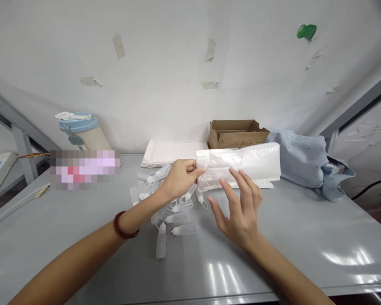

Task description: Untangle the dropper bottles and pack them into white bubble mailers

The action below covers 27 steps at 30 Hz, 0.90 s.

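- A person's left hand (pixel 180 176) pinches the left end of a glossy, white, translucent plastic pouch (pixel 241 163), thumb and fingers clamped together on its edge.
- From that grip the pouch stretches out to the right, raised over the grey, smooth-topped worktop (pixel 114 275), its long side roughly level.
- The right hand (pixel 239 212) spreads with fingers and thumb apart, its fingertips overlapping the pouch's lower edge in the view; whether they touch it cannot be told.
- Below and left of the pouch, small, clear plastic bottles with white nozzle tops and looped cap straps (pixel 180 218) lie scattered on the worktop, some partly hidden behind the left hand and forearm.
- Behind the hands, a flat stack of white sheet-like packets (pixel 178 152) lies near the wall, beside an open, brown cardboard box (pixel 241 140) partly screened by the pouch.
- A pale blue, speckled fabric bundle (pixel 298 156) sits right of the box, while a cream tumbler with a blue lid (pixel 97 135) stands at far left.
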Tool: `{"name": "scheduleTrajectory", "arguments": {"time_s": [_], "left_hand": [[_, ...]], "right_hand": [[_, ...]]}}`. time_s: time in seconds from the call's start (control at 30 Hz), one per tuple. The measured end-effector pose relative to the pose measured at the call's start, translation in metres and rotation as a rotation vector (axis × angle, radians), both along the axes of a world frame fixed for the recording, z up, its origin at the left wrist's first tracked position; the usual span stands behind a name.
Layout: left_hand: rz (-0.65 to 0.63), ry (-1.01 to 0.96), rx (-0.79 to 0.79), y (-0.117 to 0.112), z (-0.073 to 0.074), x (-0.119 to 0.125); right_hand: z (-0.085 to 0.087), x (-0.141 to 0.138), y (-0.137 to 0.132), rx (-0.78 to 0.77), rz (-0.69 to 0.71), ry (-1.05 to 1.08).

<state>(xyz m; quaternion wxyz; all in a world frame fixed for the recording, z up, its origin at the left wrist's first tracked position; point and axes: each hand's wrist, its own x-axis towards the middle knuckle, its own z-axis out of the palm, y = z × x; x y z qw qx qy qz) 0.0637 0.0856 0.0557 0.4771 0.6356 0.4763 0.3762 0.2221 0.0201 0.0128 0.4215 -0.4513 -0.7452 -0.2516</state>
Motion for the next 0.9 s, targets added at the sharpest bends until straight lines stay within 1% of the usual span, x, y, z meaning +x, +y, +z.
{"name": "scheduleTrajectory", "arguments": {"time_s": [0.03, 0.1, 0.2, 0.23, 0.27, 0.37, 0.47, 0.57, 0.63, 0.73, 0.83, 0.9], "left_hand": [[-0.016, -0.023, -0.046, 0.010, 0.000, 0.008], [-0.046, -0.041, -0.150, 0.029, -0.006, 0.022], [-0.091, 0.005, -0.293, 0.049, -0.020, 0.037], [-0.102, 0.029, -0.327, 0.053, -0.025, 0.039], [-0.111, 0.053, -0.352, 0.057, -0.029, 0.041], [-0.125, 0.120, -0.382, 0.061, -0.035, 0.042], [-0.136, 0.207, -0.373, 0.062, -0.036, 0.041], [-0.142, 0.331, -0.320, 0.062, -0.035, 0.040], [-0.126, 0.432, -0.240, 0.062, -0.034, 0.037], [-0.054, 0.608, -0.052, 0.064, -0.030, 0.027], [0.020, 0.783, 0.144, 0.067, -0.026, 0.011], [0.052, 0.889, 0.236, 0.069, -0.022, 0.001]], "right_hand": [[-0.001, 0.003, 0.005, -0.040, -0.043, -0.027], [-0.004, 0.012, 0.017, -0.146, -0.138, -0.086], [-0.011, 0.031, 0.034, -0.407, -0.324, -0.224], [-0.013, 0.037, 0.038, -0.498, -0.370, -0.269], [-0.015, 0.044, 0.042, -0.550, -0.395, -0.290], [-0.022, 0.060, 0.049, -0.616, -0.436, -0.298], [-0.026, 0.069, 0.054, -0.648, -0.469, -0.287], [-0.030, 0.073, 0.058, -0.656, -0.483, -0.275], [-0.032, 0.075, 0.061, -0.653, -0.475, -0.269], [-0.034, 0.076, 0.065, -0.654, -0.452, -0.262], [-0.033, 0.076, 0.066, -0.670, -0.436, -0.256], [-0.031, 0.075, 0.065, -0.688, -0.437, -0.249]]}}
